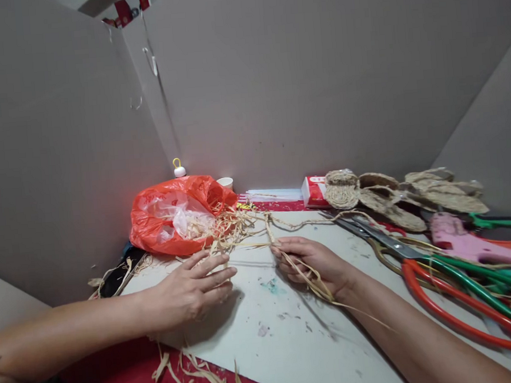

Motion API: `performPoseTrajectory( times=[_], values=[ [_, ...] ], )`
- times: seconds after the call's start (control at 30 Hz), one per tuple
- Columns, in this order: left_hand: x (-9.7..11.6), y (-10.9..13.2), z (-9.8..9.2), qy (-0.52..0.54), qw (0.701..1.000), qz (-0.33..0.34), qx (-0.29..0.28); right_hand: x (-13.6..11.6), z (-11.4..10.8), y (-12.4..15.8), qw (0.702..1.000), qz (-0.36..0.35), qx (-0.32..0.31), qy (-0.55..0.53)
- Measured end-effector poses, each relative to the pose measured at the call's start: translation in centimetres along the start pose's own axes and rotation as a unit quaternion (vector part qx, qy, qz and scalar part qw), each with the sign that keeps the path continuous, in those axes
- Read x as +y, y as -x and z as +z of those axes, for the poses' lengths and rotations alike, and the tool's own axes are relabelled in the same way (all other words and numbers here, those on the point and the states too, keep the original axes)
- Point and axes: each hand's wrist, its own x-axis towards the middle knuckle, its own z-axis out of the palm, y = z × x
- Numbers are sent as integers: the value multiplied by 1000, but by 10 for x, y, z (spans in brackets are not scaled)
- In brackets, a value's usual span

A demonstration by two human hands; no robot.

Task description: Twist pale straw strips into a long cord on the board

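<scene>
My right hand [316, 263] pinches a straw cord [269, 229] between thumb and fingertips. The twisted upper end of the cord points away from me, while loose strands [316, 284] trail over my fingers towards the wrist. My left hand [196, 287] is low over the white board [267, 338], its fingers stretched out and slightly apart. A thin strand runs sideways between the straw near my left fingertips and the cord; whether those fingers touch it I cannot tell. Just beyond my left hand, a pile of dry straw [235, 224] spills from a red plastic bag [152, 223].
Large scissors [463, 311] with red and green handles lie at the right. Behind them are a pink glue gun [472, 248], woven straw soles [389, 198] and a red tissue pack [314, 191]. A paper cup [225, 182] stands by the grey partition [274, 95]. Straw scraps [203, 372] litter the red surface in front.
</scene>
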Motion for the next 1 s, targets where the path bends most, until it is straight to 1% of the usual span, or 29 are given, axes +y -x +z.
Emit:
performPoseTrajectory(
  times=[0.1,0.2,0.3,0.37,0.43,0.53,0.6,0.67,0.73,0.8,0.87,0.93,1.0],
  values=[
    [-8,-4,8,14,999,30,-22,-1,1,0,1000,2,-5,0],
    [-15,-13,18,25,997,74,-14,-1,-1,-1,1000,0,-4,4],
    [-18,-22,24,44,995,87,-4,0,-4,-2,1000,-5,0,10],
    [-21,-26,25,73,995,71,2,1,-6,-3,1000,-8,2,13],
    [-27,-28,23,113,993,40,12,0,-6,-3,1000,-10,2,12],
    [-38,-27,17,196,978,-24,60,-1,-6,-3,1000,-5,-1,15],
    [-44,-25,13,263,957,-81,87,0,-6,-3,1000,-1,1,20],
    [-48,-24,8,329,925,-160,102,1,-5,-3,1000,0,10,22],
    [-50,-23,2,396,880,-237,116,2,-4,-4,1000,1,21,19],
    [-51,-22,-4,465,829,-283,131,4,-3,-5,999,4,35,16],
    [-54,-22,-9,520,791,-293,134,6,-2,-5,998,4,57,18],
    [-60,-20,-13,552,776,-285,111,9,-3,-5,996,-1,90,25],
    [-69,-17,-17,581,764,-273,68,13,-8,-5,991,-18,122,52]
  ],
)
